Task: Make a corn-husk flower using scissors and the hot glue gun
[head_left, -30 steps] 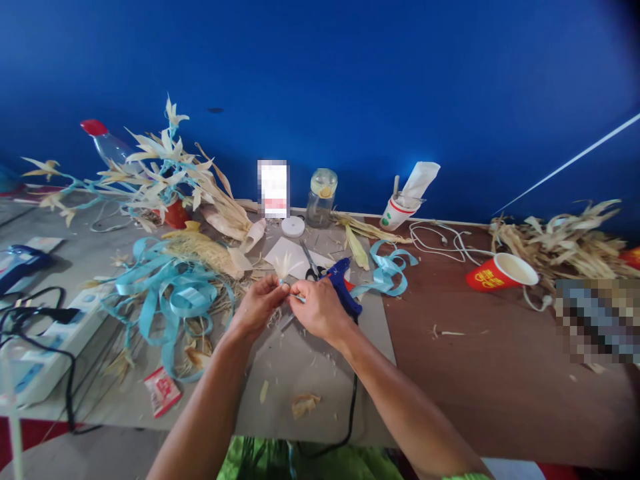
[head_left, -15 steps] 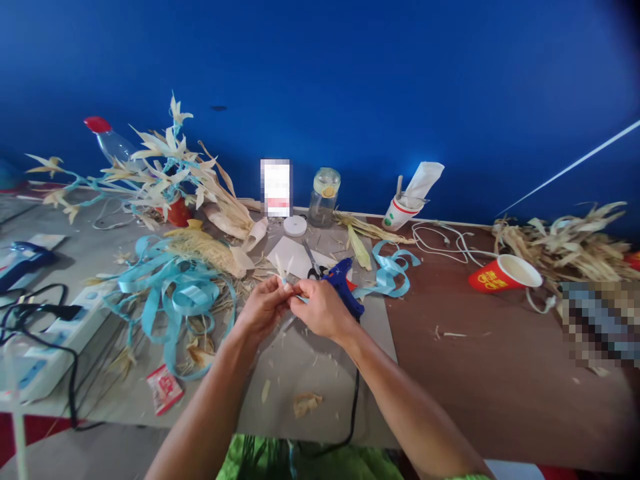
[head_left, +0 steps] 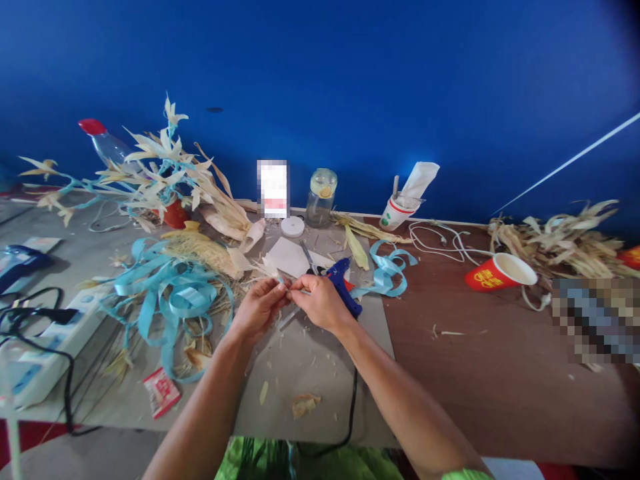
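Observation:
My left hand and my right hand meet over the grey mat, fingertips pinched together on a small corn-husk piece with a bit of light blue ribbon on it. Both hands are closed on it. Just behind my right hand lies a blue glue gun, its black cord running toward me. Black-handled scissors rest on a white sheet beyond the hands.
A heap of light blue ribbon lies left, with husk flowers behind it. A glass jar, a paper cup, a tipped red cup, white cable and dry husks sit along the back and right. A power strip lies far left.
The husk piece has dropped lower between my fingers, and my hands have closed more tightly together on it. Nothing else on the table has moved.

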The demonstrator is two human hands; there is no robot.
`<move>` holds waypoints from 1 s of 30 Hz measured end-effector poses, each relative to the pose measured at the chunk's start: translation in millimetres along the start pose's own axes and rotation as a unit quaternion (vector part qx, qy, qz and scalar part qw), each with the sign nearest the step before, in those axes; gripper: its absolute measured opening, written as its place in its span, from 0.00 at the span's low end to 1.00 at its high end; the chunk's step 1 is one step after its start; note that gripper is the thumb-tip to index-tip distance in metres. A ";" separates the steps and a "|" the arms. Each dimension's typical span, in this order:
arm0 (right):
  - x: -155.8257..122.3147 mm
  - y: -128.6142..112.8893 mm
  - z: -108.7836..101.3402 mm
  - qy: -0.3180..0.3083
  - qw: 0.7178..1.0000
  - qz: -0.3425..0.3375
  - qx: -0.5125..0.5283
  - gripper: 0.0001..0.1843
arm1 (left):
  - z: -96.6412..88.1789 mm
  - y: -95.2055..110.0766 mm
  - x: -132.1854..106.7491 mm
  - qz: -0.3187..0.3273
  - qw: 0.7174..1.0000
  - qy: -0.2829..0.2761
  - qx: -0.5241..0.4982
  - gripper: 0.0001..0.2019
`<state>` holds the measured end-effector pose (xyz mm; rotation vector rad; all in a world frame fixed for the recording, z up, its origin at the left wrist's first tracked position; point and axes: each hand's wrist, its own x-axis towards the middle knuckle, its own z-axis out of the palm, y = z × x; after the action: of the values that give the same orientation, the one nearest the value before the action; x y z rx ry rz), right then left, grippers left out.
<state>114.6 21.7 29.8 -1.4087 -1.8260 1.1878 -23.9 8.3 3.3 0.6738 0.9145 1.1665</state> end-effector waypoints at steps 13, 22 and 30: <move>3.3 4.0 -9.4 -0.038 0.998 0.014 0.039 0.09 | -3.6 2.5 -0.7 -0.002 0.995 0.027 0.100 0.13; 2.6 5.9 -7.8 -0.043 0.995 0.011 0.084 0.09 | -2.4 7.8 -2.6 -0.028 0.999 0.019 0.024 0.13; 1.9 6.1 -11.3 -0.067 0.987 0.039 0.140 0.10 | -3.5 10.1 -3.2 -0.054 0.999 0.001 0.003 0.13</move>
<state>126.2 27.4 29.5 -1.2763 -1.6244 1.5441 -32.1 7.9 10.8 0.6215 0.9448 1.0683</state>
